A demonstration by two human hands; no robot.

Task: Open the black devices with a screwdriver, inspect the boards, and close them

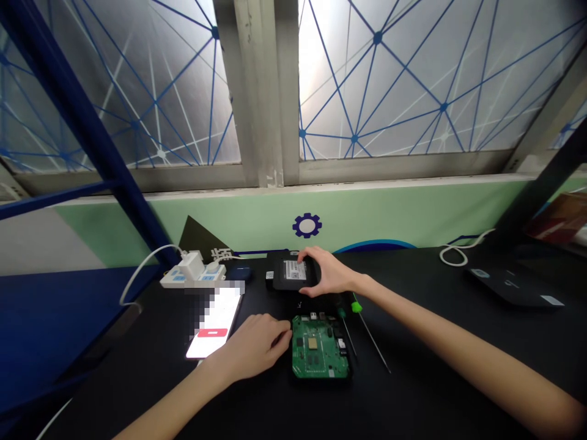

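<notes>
A green circuit board (321, 351) lies in a dark tray-like base on the black table, with a pale square chip near its middle. At its left edge, my left hand (262, 343) has its fingers curled together, thumb and fingertips against the board. Further back, my right hand (334, 272) grips the right end of a black cover (280, 276) between thumb and fingers. A white printed label shows on that cover. Two screwdrivers lie right of the board: a dark green-handled screwdriver (349, 335) and a bright green-handled screwdriver (373, 337).
Left of my hand lies a phone (220, 324) with a lit, partly blurred screen. Behind it are a white power strip (195, 278) with a plugged-in adapter and a small dark blue object (239, 273). A flat black device (513, 286) and a white cable (454, 256) lie at right.
</notes>
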